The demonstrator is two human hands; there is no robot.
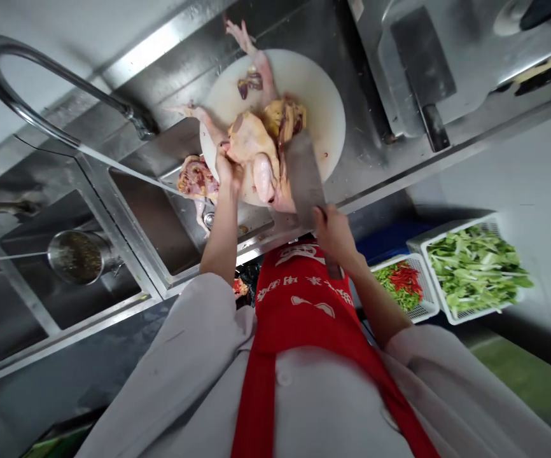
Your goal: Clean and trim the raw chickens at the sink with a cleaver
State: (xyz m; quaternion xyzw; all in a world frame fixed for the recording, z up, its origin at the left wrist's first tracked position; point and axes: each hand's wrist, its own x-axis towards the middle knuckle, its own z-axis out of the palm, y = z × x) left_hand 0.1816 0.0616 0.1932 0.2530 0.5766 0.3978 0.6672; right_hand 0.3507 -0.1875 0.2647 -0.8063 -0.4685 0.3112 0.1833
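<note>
1. The raw bird lies on the round white cutting board, covering its middle and near side, with one leg running past the board's far edge and another past its left edge.
2. It looks plump and moderately heavy, probably soft and yielding at the skin, stiffer along the bones; the damp sheen suggests a slippery surface that could roll or slide.
3. The best hold seems to be a firm leg or bony joint at the board's left side, since loose skin and fat would likely slip between the fingers.
4. The left hand is closed around part of the bird at the board's left edge.
5. The right hand, just off the board's near right edge, grips the handle of a cleaver; the blade reaches over the board beside the bird, and whether it touches the flesh cannot be told.
6. Dark offal sits on the board's far part, beside the raised leg.
7. Left of the board, another poultry piece lies close against it, crowding the left forearm; a tap sends a thin water stream towards it.
8. Right of the board, a second cleaver rests well apart on the steel surface's translucent board.
</note>
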